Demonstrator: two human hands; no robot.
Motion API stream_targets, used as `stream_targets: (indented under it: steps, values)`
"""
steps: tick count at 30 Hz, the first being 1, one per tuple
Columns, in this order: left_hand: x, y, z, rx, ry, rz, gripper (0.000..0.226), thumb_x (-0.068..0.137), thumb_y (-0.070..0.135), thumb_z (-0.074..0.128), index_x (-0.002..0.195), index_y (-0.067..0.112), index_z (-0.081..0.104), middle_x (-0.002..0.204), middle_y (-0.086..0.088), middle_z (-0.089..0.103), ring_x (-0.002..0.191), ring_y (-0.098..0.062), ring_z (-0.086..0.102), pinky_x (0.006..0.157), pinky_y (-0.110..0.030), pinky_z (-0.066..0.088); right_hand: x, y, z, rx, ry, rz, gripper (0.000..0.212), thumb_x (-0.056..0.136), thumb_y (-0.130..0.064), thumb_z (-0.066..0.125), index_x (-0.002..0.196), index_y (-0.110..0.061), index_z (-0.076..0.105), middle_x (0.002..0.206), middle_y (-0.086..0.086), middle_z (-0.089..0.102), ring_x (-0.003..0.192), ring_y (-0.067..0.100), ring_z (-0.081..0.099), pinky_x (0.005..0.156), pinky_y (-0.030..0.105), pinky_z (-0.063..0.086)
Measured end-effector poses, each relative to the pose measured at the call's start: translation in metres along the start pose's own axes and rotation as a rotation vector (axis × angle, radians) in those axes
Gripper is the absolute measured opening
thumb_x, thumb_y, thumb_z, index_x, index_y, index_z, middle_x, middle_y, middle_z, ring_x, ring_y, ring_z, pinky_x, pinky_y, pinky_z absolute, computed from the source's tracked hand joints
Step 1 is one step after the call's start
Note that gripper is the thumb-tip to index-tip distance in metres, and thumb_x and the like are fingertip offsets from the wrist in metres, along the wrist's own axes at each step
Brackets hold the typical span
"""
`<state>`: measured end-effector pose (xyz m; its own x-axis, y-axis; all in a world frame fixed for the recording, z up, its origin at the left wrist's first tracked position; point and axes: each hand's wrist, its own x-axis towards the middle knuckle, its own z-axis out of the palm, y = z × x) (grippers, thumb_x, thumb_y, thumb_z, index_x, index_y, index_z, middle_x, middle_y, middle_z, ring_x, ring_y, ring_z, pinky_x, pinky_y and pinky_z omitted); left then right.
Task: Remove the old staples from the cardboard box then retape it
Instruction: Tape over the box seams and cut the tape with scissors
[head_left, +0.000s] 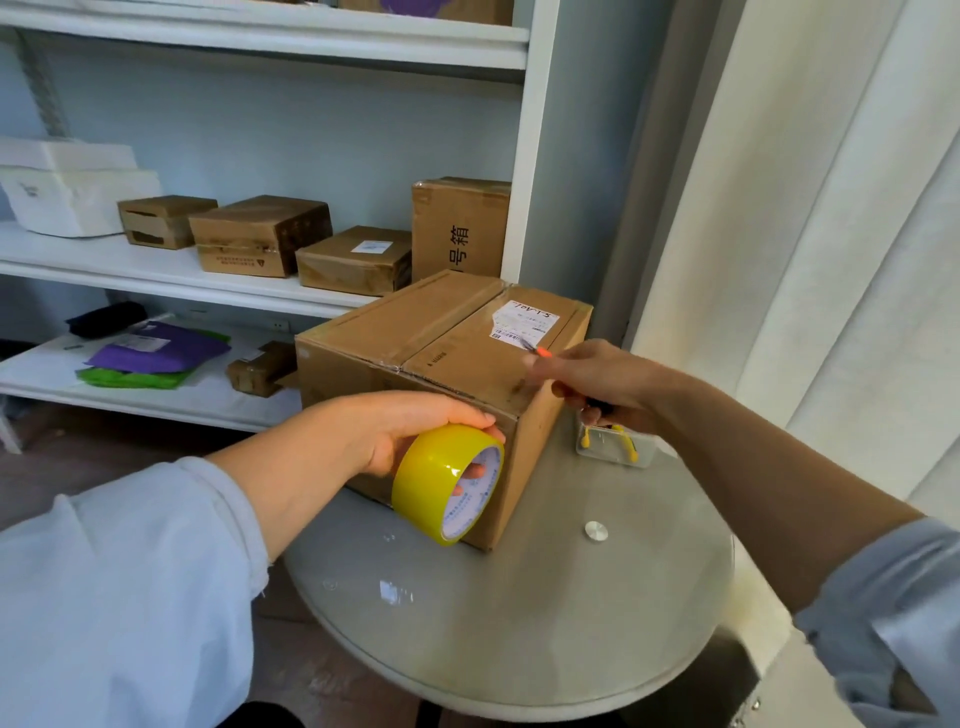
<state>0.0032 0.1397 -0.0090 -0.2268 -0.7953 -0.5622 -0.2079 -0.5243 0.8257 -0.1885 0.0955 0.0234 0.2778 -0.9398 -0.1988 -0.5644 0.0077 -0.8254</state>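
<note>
Box: cardboard box (415, 332) sits on round glass table (519, 623), flaps closed, clear tape along top seam, white shipping label (524, 322) on top far-right part.
Tape: yellow tape roll (447, 483) held against box's near side, at its near-right corner, roll on edge, printed white core facing right.
L hand: left hand (405, 431) grasps the roll, palm over its top, fingertips showing thru the core hole.
R hand: right hand (597, 384) above box's right edge, fingers curled round a small tool w/ orange tip (543, 352); tip points at box top just below the label. Tool type: can't tell, blurred.
Tub: clear plastic container (615, 447) w/ yellow clips on table just right of box, partly hidden by R hand.
Table fitting: metal disc (596, 531) in the glass, near box's near-right corner.
Behind box: white shelves (156, 270) w/ several small cartons, white foam box, purple and green mailer bags on lower shelf.
Right of box: white curtain (831, 260).
Sleeves: light blue, both arms.
</note>
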Motion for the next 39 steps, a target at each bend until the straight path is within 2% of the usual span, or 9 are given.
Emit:
stream_targets:
  steps: [3,6,8,16,28,34,39]
  values:
    - [0.003,-0.003,-0.001,-0.03,0.0,0.003,0.025,0.092,0.031,0.056,0.077,0.017,0.072,0.076,-0.007,0.069,0.072,-0.015,0.066,0.054,-0.027,0.057,-0.018,0.005,-0.016,0.187,-0.196,0.083,0.044,0.094,-0.043,0.051,0.106,-0.005,0.068,0.065,0.0,0.045,0.053,0.008,0.034,0.044,0.018,0.027]
    - [0.003,-0.004,0.004,-0.048,0.023,0.019,0.025,0.093,0.028,0.054,0.078,0.016,0.068,0.074,-0.008,0.066,0.069,-0.014,0.063,0.051,-0.025,0.055,-0.032,0.019,-0.019,0.176,-0.4,0.19,0.05,0.093,-0.047,0.046,0.11,-0.004,0.066,0.069,0.0,0.049,0.054,0.007,0.036,0.041,0.016,0.029]
    - [0.001,-0.003,0.007,-0.051,0.034,0.023,0.024,0.093,0.028,0.054,0.078,0.016,0.067,0.074,-0.008,0.065,0.066,-0.014,0.063,0.05,-0.025,0.055,-0.038,0.026,-0.015,0.155,-0.461,0.228,0.048,0.094,-0.046,0.044,0.109,-0.005,0.065,0.069,0.001,0.049,0.053,0.007,0.036,0.041,0.015,0.03]
    - [0.0,-0.004,0.005,-0.06,0.034,0.012,0.019,0.092,0.028,0.056,0.084,0.015,0.067,0.079,-0.01,0.066,0.068,-0.015,0.064,0.051,-0.027,0.056,-0.033,0.019,-0.001,0.118,-0.449,0.278,0.045,0.098,-0.045,0.04,0.104,-0.007,0.065,0.067,0.0,0.048,0.05,0.006,0.037,0.042,0.014,0.03]
    - [-0.002,-0.003,-0.003,-0.128,-0.003,0.0,0.024,0.091,0.026,0.057,0.076,0.014,0.07,0.071,-0.009,0.069,0.069,-0.016,0.066,0.057,-0.029,0.056,-0.03,0.018,-0.003,0.106,-0.448,0.278,0.043,0.098,-0.044,0.041,0.102,-0.007,0.065,0.065,-0.001,0.048,0.049,0.005,0.036,0.041,0.014,0.03]
    - [-0.004,-0.006,-0.003,-0.16,-0.033,-0.002,0.038,0.091,0.026,0.057,0.059,0.014,0.075,0.071,-0.008,0.07,0.063,-0.015,0.067,0.055,-0.028,0.056,-0.03,0.018,-0.003,0.085,-0.47,0.285,0.043,0.098,-0.043,0.041,0.102,-0.007,0.064,0.065,-0.001,0.047,0.049,0.006,0.036,0.041,0.014,0.03]
    - [-0.004,-0.006,-0.002,-0.147,-0.026,0.002,0.037,0.092,0.026,0.056,0.061,0.014,0.074,0.071,-0.007,0.069,0.061,-0.015,0.067,0.055,-0.027,0.056,-0.03,0.015,0.004,0.14,-0.428,0.277,0.043,0.098,-0.044,0.042,0.098,-0.007,0.065,0.064,-0.001,0.047,0.047,0.005,0.036,0.04,0.014,0.028]
